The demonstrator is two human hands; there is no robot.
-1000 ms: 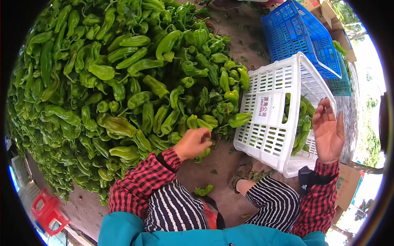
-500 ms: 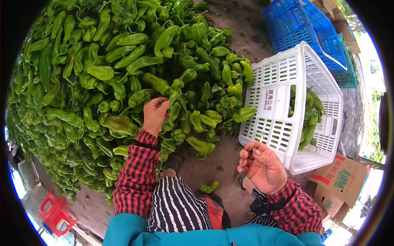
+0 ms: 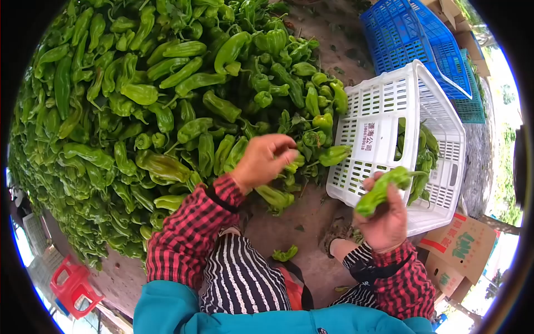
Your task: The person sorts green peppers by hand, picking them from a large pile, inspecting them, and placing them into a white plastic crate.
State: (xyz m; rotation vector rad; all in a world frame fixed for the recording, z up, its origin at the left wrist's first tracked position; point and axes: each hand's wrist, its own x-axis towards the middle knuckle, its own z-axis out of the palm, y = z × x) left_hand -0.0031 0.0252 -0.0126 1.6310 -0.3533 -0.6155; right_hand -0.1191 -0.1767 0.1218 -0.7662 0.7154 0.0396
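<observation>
My right hand [image 3: 384, 222] holds a green pepper [image 3: 384, 192] between thumb and fingers, its stem pointing right, beside the white crate [image 3: 384, 150]. My left hand [image 3: 264, 160] hovers over the near right edge of a large heap of green peppers [image 3: 139, 94]. Its fingers are bent, with a gap between thumb and forefinger, and nothing shows in them. The white crate lies tipped on its side, with several green peppers [image 3: 425, 158] inside.
Blue crates [image 3: 395, 39] stand behind the white one. Cardboard boxes [image 3: 459, 245] are at the right. One loose pepper [image 3: 285, 254] lies on the ground near my feet. A red plastic stool [image 3: 75, 286] stands at lower left.
A pepper has come into my right hand, which was empty and has moved up and right. My left hand has left the heap's surface and shifted right, its fingers now parted.
</observation>
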